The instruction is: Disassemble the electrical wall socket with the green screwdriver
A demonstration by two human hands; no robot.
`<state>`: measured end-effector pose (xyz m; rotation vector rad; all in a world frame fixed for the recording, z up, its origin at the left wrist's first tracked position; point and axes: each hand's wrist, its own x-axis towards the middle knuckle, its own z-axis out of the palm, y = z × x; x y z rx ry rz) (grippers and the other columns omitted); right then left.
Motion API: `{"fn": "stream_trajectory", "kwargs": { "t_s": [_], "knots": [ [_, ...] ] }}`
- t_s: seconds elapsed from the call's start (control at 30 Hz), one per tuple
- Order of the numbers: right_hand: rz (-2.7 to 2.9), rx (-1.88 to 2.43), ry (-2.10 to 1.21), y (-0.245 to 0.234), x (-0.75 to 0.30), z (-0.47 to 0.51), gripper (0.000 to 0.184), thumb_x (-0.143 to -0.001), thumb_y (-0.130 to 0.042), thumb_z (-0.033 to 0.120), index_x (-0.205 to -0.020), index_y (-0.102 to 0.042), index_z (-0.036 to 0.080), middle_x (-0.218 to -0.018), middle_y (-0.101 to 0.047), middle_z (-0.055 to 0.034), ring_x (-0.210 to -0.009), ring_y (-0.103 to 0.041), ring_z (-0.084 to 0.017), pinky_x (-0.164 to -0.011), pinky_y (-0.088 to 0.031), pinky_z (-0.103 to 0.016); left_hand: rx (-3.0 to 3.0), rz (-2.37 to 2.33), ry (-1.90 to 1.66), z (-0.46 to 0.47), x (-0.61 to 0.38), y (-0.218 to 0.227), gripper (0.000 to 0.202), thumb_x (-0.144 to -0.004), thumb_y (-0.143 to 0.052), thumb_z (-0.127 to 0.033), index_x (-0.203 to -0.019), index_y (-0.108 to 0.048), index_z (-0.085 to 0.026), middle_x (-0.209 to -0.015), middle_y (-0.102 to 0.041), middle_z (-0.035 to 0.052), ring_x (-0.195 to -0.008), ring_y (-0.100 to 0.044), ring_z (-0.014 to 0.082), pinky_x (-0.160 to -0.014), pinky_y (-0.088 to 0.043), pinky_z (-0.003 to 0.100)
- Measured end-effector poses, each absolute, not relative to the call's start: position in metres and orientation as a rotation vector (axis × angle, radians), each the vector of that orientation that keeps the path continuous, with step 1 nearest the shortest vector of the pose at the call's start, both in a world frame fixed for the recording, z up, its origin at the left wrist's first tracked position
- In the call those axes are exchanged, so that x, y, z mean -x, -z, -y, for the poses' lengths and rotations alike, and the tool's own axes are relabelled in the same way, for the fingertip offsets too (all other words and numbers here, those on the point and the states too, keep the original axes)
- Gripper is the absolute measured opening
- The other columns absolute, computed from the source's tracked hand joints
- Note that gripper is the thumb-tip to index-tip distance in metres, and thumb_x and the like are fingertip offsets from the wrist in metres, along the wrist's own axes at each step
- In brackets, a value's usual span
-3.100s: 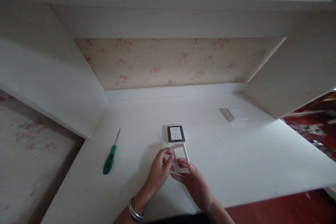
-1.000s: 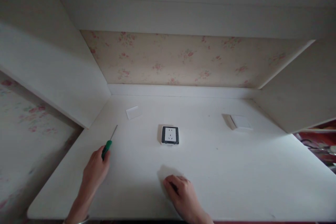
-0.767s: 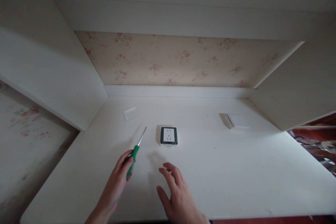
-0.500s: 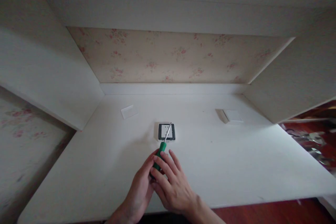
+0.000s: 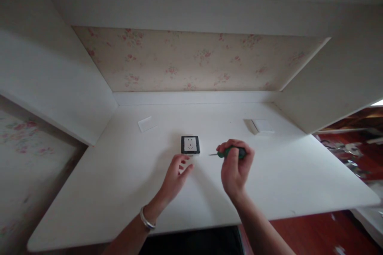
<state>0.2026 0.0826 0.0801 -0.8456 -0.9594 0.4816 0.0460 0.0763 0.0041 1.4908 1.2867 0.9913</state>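
A power socket (image 5: 190,144), white with a dark surround, lies face up in the middle of the white desk. My left hand (image 5: 176,175) is just in front of its near edge, fingers curved and thumb apart, with nothing visible in it. I cannot tell whether the fingertips touch the socket. To the right, my right hand (image 5: 238,169) is wrapped round the green handle of a screwdriver (image 5: 222,154). Its metal shaft points left, towards the socket but apart from it.
A clear flat plate (image 5: 146,124) lies at the back left of the desk (image 5: 119,191). A white square box-like piece (image 5: 263,126) rests at the back right. White side panels (image 5: 329,75) and a floral-papered back wall (image 5: 191,61) enclose the desk.
My hands have parted. The screwdriver, held between both before, is now in my right hand, moved right and turned to point left. My left hand has come up to the socket's near edge.
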Motion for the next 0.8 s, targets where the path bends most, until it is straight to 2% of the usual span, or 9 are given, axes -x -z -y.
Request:
{"fn": "stream_trajectory", "kwargs": {
  "t_s": [0.03,0.07,0.13,0.23,0.3,0.57,0.8],
  "knots": [
    [0.883,0.828,-0.568,-0.088,-0.207,-0.09,0.008,-0.09,-0.044,0.029,-0.088,-0.049,0.023,-0.079,-0.05,0.0005,-0.063,-0.051,-0.01,-0.057,-0.045,-0.026,-1.567,-1.331,-1.026,-0.085,-0.043,0.005,0.035,-0.08,-0.059,-0.04,-0.109,-0.052,-0.022,-0.115,-0.052,0.0073,-0.102,-0.053,0.0209,-0.081,-0.046,0.034],
    [0.83,0.804,-0.666,-0.096,-0.212,-0.096,0.02,-0.091,-0.041,0.035,-0.08,-0.051,0.021,-0.071,-0.049,0.0011,-0.058,-0.049,-0.01,-0.051,-0.042,-0.024,-1.638,-1.368,-1.065,-0.094,-0.04,0.013,0.042,-0.077,-0.063,-0.04,-0.112,-0.05,-0.022,-0.117,-0.05,0.008,-0.106,-0.051,0.0217,-0.085,-0.046,0.036],
    [0.736,0.749,-0.808,-0.108,-0.22,-0.109,0.034,-0.09,-0.039,0.043,-0.068,-0.05,0.02,-0.059,-0.045,0.0025,-0.049,-0.045,-0.009,-0.042,-0.034,-0.022,-1.764,-1.404,-1.088,-0.11,-0.034,0.026,0.057,-0.073,-0.067,-0.041,-0.121,-0.043,-0.022,-0.126,-0.044,0.0099,-0.117,-0.045,0.0246,-0.093,-0.043,0.039],
    [0.679,0.695,-0.95,-0.114,-0.224,-0.125,0.039,-0.087,-0.041,0.047,-0.06,-0.048,0.02,-0.049,-0.041,0.0043,-0.04,-0.039,-0.008,-0.037,-0.028,-0.021,-1.931,-1.416,-1.02,-0.132,-0.031,0.035,0.08,-0.069,-0.07,-0.045,-0.134,-0.03,-0.022,-0.14,-0.034,0.0124,-0.131,-0.03,0.0286,-0.105,-0.031,0.047],
    [0.673,0.689,-0.998,-0.112,-0.222,-0.135,0.039,-0.086,-0.043,0.047,-0.058,-0.047,0.02,-0.047,-0.041,0.0048,-0.038,-0.038,-0.008,-0.036,-0.028,-0.021,-2.005,-1.399,-0.965,-0.143,-0.031,0.036,0.088,-0.067,-0.072,-0.047,-0.138,-0.025,-0.022,-0.143,-0.03,0.0127,-0.134,-0.026,0.0295,-0.108,-0.027,0.047],
    [0.683,0.716,-1.074,-0.095,-0.203,-0.166,0.038,-0.083,-0.049,0.046,-0.057,-0.047,0.019,-0.045,-0.043,0.0048,-0.035,-0.037,-0.007,-0.033,-0.024,-0.02,-2.183,-1.368,-0.858,-0.164,-0.031,0.038,0.09,-0.062,-0.073,-0.05,-0.136,-0.033,-0.02,-0.137,-0.042,0.0129,-0.126,-0.04,0.03,-0.105,-0.032,0.045],
    [0.698,0.743,-1.095,-0.086,-0.196,-0.179,0.038,-0.082,-0.051,0.046,-0.056,-0.047,0.018,-0.046,-0.041,0.0051,-0.036,-0.036,-0.006,-0.032,-0.024,-0.019,-2.224,-1.368,-0.83,-0.164,-0.029,0.039,0.086,-0.064,-0.071,-0.052,-0.135,-0.035,-0.02,-0.136,-0.042,0.012,-0.125,-0.04,0.0283,-0.104,-0.034,0.044]
  ]
}}
